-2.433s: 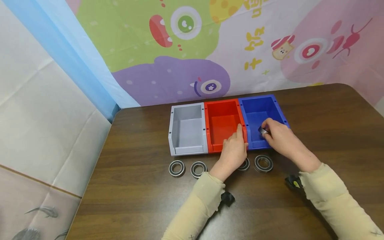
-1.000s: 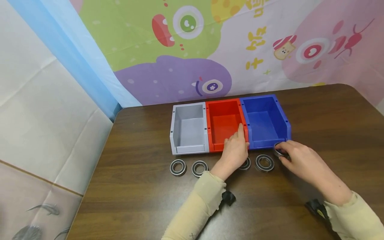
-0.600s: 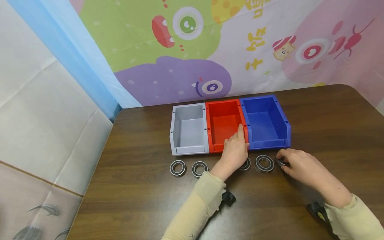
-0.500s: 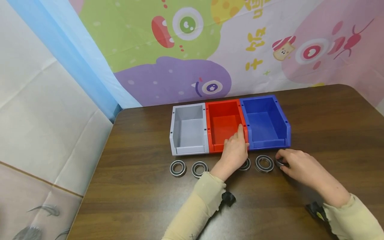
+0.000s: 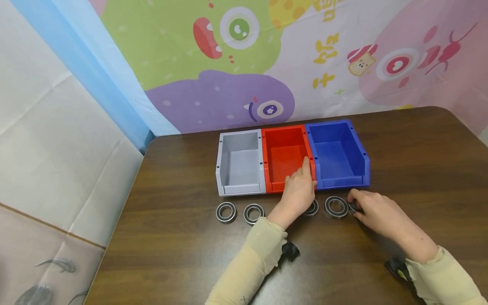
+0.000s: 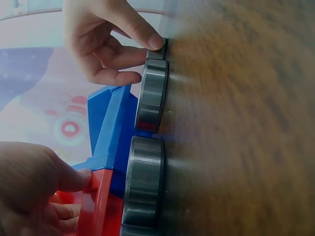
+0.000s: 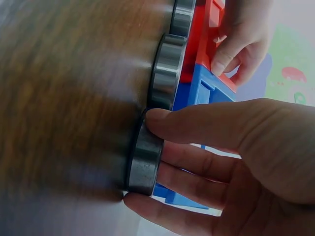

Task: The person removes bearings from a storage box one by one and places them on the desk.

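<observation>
My right hand (image 5: 381,215) pinches a ball bearing (image 7: 145,164) that stands flat on the table, thumb on one side and fingers on the other. Directly left of it lies another bearing (image 5: 336,207), close against it. My left hand (image 5: 299,188) grips the side wall of the red bin (image 5: 284,161) near its front corner, beside the blue bin (image 5: 333,159). Below that hand a further bearing (image 5: 312,208) is partly covered. Farther left, two more bearings lie flat, an outer bearing (image 5: 226,212) and an inner bearing (image 5: 253,214). The left forearm hides part of the row.
A grey bin (image 5: 242,167) stands left of the red one, so the three bins form a joined row with low fronts facing me. The brown wooden table (image 5: 171,237) reaches back to a printed curtain (image 5: 236,97). A pale wall (image 5: 57,127) borders its left side.
My right hand has brought the bearing out of the blue bin, set it down at the row's right end and slid it slightly left. The left hand has stayed put.
</observation>
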Tool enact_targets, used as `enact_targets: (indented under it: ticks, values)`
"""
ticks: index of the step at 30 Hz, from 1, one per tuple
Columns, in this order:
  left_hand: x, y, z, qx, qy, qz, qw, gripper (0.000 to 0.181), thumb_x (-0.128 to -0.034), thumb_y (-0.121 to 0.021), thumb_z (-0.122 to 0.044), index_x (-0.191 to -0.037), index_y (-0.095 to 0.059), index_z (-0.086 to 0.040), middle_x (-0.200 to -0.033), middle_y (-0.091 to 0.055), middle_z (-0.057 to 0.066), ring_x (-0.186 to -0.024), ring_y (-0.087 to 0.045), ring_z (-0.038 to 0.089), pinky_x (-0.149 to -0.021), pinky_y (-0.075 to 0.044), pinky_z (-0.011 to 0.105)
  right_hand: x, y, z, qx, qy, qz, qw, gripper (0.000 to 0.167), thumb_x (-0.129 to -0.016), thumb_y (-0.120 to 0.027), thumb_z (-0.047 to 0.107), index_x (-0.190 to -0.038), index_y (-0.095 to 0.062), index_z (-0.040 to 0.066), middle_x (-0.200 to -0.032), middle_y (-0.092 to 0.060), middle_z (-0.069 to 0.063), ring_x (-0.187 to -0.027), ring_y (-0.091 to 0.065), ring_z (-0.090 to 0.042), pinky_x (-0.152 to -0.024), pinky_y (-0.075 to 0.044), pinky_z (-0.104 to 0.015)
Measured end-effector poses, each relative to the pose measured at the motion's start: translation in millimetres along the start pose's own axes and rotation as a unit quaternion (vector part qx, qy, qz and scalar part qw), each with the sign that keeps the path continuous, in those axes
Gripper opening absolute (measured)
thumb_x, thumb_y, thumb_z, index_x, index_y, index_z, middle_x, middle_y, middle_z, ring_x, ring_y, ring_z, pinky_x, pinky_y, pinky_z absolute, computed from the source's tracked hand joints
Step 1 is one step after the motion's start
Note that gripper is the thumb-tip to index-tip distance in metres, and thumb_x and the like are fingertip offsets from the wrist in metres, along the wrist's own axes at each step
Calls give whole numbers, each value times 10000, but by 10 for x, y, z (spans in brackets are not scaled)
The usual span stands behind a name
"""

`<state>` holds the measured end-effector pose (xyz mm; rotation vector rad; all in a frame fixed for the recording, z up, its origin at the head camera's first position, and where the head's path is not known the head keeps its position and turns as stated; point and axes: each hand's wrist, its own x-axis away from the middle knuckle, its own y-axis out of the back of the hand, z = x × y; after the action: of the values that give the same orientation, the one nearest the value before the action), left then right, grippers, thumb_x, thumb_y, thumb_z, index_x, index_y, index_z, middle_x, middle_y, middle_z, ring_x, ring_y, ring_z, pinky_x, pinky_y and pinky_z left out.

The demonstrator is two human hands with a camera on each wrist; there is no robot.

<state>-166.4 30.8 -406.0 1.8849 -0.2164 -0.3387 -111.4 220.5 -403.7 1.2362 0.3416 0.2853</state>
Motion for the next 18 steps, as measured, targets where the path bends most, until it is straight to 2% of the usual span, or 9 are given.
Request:
enact_targets:
  ticks: [7, 11, 13, 15, 18]
  values:
    - [-5, -10, 12, -18, -35, 11, 10000, 659, -882, -573, -263, -1407, -259, -18, -1103, -613, 60, -954, -599, 167, -865, -457, 346, -20, 51, 33, 37, -44, 5, 10000, 248, -675, -727, 46, -890, -604, 61, -717, -587, -3, -633, -559, -163, -541, -446, -381]
    - [15, 40, 33, 19, -136, 168, 9998, 645, -885, -568, -230, -1403, -258, 0, -1158, -584, 91, -1003, -589, 190, -904, -451, 331, -87, 143, 126, 143, -133, -82, 9998, 244, -746, -683, 108, -972, -631, 31, -841, -649, -92, -726, -618, -249, -590, -478, -447]
    - [30, 99, 57, -56, -277, 213, 9994, 616, -886, -564, -217, -1391, -287, 3, -1178, -565, 106, -1021, -579, 205, -918, -445, 322, -149, 193, 187, 195, -66, -404, 9990, 252, -781, -656, 137, -1005, -639, 23, -905, -664, -125, -766, -635, -288, -600, -489, -464]
    - [49, 187, 84, -129, -409, 194, 9989, 580, -884, -561, -216, -1377, -333, -12, -1189, -553, 109, -1027, -571, 215, -922, -441, 316, -232, 237, 244, 210, 108, -967, 9950, 246, -803, -631, 144, -1017, -648, 24, -946, -669, -141, -791, -643, -310, -604, -496, -469]
    - [81, 347, 140, -225, -627, -96, 9977, 498, -887, -555, -226, -1341, -426, -69, -1192, -553, 86, -1051, -556, 214, -937, -426, 318, -377, 297, 334, 71, 279, -1698, 9851, 229, -823, -607, 126, -1026, -660, 35, -949, -674, -136, -824, -640, -310, -661, -501, -469]
